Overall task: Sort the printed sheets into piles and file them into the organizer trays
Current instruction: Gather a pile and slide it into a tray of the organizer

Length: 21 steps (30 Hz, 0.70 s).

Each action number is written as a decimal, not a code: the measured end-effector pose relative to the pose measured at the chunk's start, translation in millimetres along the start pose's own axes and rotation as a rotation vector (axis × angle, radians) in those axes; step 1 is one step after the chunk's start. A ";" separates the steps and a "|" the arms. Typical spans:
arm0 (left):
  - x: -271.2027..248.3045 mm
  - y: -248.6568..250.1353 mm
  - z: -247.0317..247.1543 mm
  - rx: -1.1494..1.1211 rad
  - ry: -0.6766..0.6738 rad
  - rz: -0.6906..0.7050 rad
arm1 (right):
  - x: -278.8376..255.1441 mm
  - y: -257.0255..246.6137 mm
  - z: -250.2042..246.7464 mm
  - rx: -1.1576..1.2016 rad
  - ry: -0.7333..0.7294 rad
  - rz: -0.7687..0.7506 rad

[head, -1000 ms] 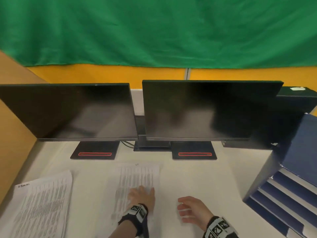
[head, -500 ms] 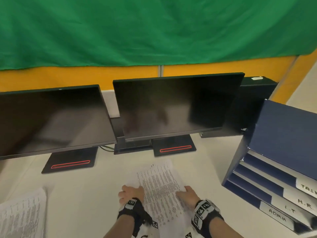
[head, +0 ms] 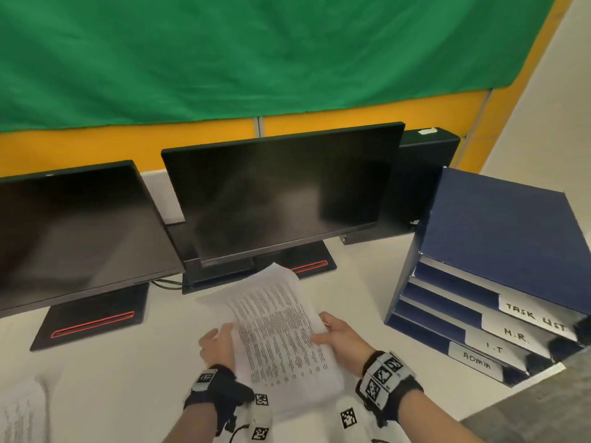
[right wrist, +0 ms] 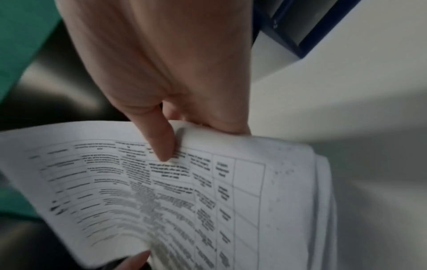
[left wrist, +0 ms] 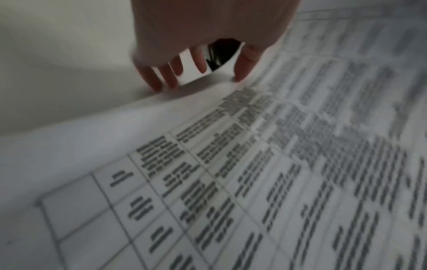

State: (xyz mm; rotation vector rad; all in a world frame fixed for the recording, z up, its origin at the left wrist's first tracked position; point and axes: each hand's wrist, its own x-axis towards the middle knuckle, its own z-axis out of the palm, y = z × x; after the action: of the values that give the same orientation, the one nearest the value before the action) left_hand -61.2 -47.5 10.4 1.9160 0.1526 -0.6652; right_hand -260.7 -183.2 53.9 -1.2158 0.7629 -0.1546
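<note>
A stack of printed sheets point(head: 275, 334) with table text is held tilted just above the white desk point(head: 358, 282), in front of the right monitor. My right hand point(head: 323, 334) pinches its right edge, thumb point(right wrist: 161, 144) on top and fingers underneath the sheets point(right wrist: 208, 191). My left hand point(head: 224, 337) lies against the left edge with loosely straight fingers point(left wrist: 161, 78), the thumb tip touching the sheets point(left wrist: 254, 164). The blue organizer point(head: 499, 247) stands at the right, its trays labelled TASK LIST point(head: 534, 316), H.R., I.T and ADMIN point(head: 476, 361).
Two dark monitors point(head: 281, 193) point(head: 73, 231) stand on black bases along the back of the desk. Another pile of printed sheets point(head: 22, 414) lies at the lower left. A black box point(head: 425, 174) sits behind the organizer. A grey surface point(head: 537, 401) is at the lower right.
The stack lay flat under my left hand; both hands closed on its sides and lifted it, turning it towards the right. The view swung right, bringing the organizer in.
</note>
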 end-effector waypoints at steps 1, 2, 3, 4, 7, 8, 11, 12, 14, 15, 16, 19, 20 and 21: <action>0.1 7.5 1.6 -0.113 -0.028 0.018 | -0.4 -5.5 -3.6 0.004 0.013 -0.004; -0.6 14.4 2.9 -0.179 -0.075 0.054 | -0.4 -11.1 -6.3 -0.037 0.038 -0.013; -9.9 27.1 3.4 -0.208 -0.133 0.106 | 0.4 -16.9 -7.4 -0.109 0.066 -0.033; -20.7 39.5 3.5 -0.217 -0.177 0.172 | 1.7 -22.5 -7.4 -0.196 0.097 -0.071; -47.9 68.2 8.4 -0.241 -0.216 0.377 | 6.8 -37.2 -4.0 -0.290 0.252 -0.207; -56.5 74.6 10.0 -0.248 -0.217 0.453 | 7.5 -40.7 -1.8 -0.256 0.311 -0.271; -71.6 75.3 15.9 -0.225 -0.200 0.592 | 1.2 -51.6 6.9 -0.103 0.369 -0.388; -75.4 72.3 17.0 -0.207 -0.200 0.623 | -0.9 -53.4 8.5 -0.055 0.369 -0.407; -81.0 65.3 19.3 -0.167 -0.202 0.667 | -3.8 -55.5 10.4 0.012 0.386 -0.415; -80.8 60.5 20.3 -0.151 -0.200 0.672 | -4.3 -56.6 10.3 0.044 0.387 -0.406; -80.9 56.7 20.3 -0.142 -0.198 0.659 | -4.0 -57.4 9.6 0.068 0.388 -0.400; -78.8 49.2 20.1 -0.186 -0.200 0.572 | -5.7 -60.6 9.2 0.161 0.381 -0.370; -79.2 48.2 19.9 -0.214 -0.206 0.545 | -6.1 -61.5 9.1 0.200 0.377 -0.353; -79.3 47.6 20.2 -0.247 -0.216 0.518 | -6.0 -61.4 8.9 0.237 0.372 -0.327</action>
State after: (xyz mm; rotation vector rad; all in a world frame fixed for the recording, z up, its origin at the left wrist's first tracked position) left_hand -116.5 -71.0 83.7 1.5436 -0.3727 -0.4685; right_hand -242.4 -196.0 112.1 -1.0896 0.8333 -0.7373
